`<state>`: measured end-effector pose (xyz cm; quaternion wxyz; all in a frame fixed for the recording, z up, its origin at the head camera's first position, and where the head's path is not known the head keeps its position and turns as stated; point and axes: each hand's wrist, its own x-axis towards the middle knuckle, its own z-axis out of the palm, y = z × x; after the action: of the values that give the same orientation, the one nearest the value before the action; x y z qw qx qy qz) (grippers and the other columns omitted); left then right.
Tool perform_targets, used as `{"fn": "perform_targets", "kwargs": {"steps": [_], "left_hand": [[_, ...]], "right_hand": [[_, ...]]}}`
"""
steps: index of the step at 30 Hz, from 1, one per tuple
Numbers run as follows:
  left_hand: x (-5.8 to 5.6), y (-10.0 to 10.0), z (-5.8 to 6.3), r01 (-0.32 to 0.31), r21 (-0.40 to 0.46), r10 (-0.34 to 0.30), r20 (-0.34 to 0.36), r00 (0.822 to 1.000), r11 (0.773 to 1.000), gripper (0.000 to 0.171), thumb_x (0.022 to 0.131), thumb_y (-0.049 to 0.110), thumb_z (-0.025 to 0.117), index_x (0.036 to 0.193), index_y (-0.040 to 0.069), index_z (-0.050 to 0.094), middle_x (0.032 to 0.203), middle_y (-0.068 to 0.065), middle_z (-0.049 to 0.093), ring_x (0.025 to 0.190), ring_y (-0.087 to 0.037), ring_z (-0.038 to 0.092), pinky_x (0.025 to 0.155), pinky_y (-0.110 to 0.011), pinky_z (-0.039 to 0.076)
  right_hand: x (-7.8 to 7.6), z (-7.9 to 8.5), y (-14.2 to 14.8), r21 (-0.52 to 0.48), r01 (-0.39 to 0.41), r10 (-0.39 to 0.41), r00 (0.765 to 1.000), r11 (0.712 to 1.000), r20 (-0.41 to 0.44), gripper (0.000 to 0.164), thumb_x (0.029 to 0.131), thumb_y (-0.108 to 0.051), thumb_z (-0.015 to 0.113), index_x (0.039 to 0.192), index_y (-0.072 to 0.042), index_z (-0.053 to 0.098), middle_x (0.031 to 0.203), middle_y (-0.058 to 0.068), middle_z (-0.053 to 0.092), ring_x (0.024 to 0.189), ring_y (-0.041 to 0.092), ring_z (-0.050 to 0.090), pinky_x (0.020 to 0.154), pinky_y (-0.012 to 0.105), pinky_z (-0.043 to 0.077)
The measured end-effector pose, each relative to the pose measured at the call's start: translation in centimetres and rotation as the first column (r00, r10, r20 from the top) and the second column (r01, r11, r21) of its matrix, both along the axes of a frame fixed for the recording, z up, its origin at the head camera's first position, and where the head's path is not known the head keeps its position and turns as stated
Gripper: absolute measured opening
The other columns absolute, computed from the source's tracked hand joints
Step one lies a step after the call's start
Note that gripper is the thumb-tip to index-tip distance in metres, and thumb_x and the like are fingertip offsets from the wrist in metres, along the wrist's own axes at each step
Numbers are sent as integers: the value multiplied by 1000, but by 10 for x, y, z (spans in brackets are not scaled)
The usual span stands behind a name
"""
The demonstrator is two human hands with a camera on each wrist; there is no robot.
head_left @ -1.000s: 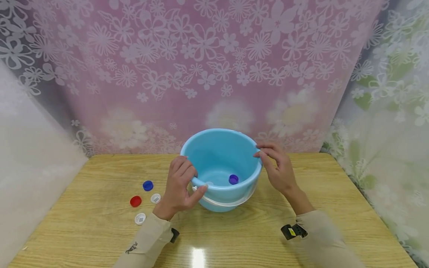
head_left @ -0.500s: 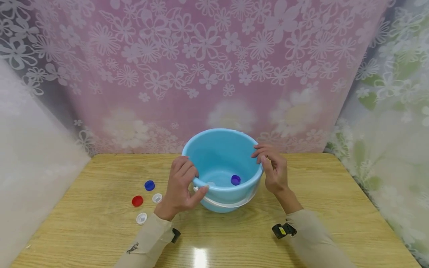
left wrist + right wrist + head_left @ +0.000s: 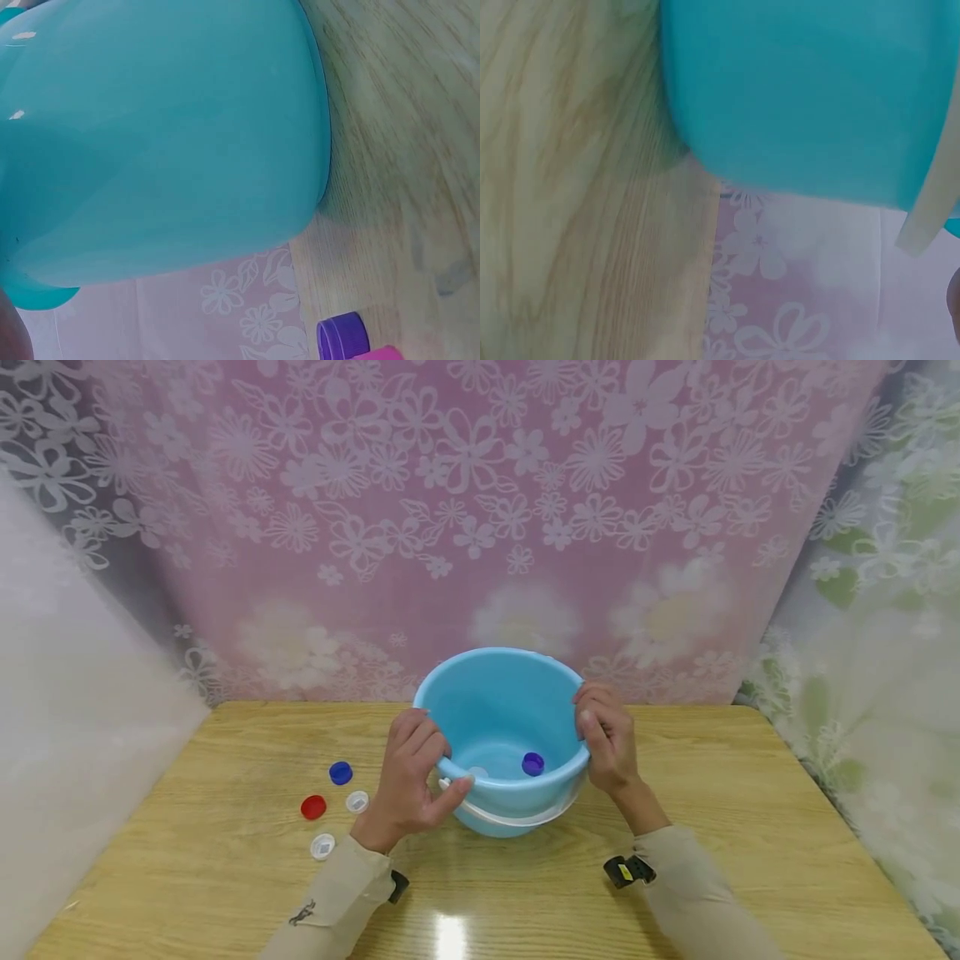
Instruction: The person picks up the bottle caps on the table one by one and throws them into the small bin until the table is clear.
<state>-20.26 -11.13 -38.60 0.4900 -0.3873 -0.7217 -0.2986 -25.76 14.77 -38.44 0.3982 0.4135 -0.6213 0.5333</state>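
On the bench (image 3: 750, 827), my left hand (image 3: 412, 768) and my right hand (image 3: 609, 735) grip the rim of the blue bucket (image 3: 510, 693); one purple cap (image 3: 533, 764) is already inside, while four caps (image 3: 313, 807) remain outside, at left.

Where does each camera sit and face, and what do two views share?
Head: on the head, forward and down over the round light-blue plastic bucket and wood-grain table; left hand, right hand and beige sleeves show.
Left wrist: on that wrist, facing the bucket's outer wall, a purple plastic cap at the bottom; a sliver of hand shows lower left.
Right wrist: on that wrist, facing the wall and flat white handle; a sliver of hand shows right.
Both wrist views share bucket, table and pink floral cloth.
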Motion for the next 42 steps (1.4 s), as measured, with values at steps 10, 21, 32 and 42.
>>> {"fn": "perform_targets", "kwargs": {"steps": [10,21,32,42], "left_hand": [[0,0,-1,4,3,-4,0,1000,1000,41,91,48,45,69,14,39,70,1,39,80,-24,44,84,-47,33],[1,-4,-2,-4,-5,4,29,1000,1000,41,91,48,45,70,14,40,72,1,41,81,-24,45,92,-49,34],[2,-4,-1,-16,-27,18,42,999,999,41,91,50,45,70,14,41,72,1,43,83,-24,47,94,-48,36],[4,-7,0,-4,-25,7,117,993,1000,42,90,51,46,74,13,48,77,0,49,88,-24,49,100,-49,33]], "right_hand": [[-2,-6,6,93,15,-15,1000,996,-4,22,83,-17,42,64,-8,44,73,11,51,92,37,48,96,45,31],[16,16,7,240,3,16,997,971,-78,65,90,-62,45,74,1,46,81,15,48,95,48,46,95,56,29],[23,25,9,282,-20,43,996,959,-77,67,86,-63,53,75,2,45,81,17,47,93,46,44,95,45,30],[28,28,12,319,-13,21,1000,948,-22,66,85,-65,52,78,1,47,89,16,51,95,44,45,101,55,30]]}}
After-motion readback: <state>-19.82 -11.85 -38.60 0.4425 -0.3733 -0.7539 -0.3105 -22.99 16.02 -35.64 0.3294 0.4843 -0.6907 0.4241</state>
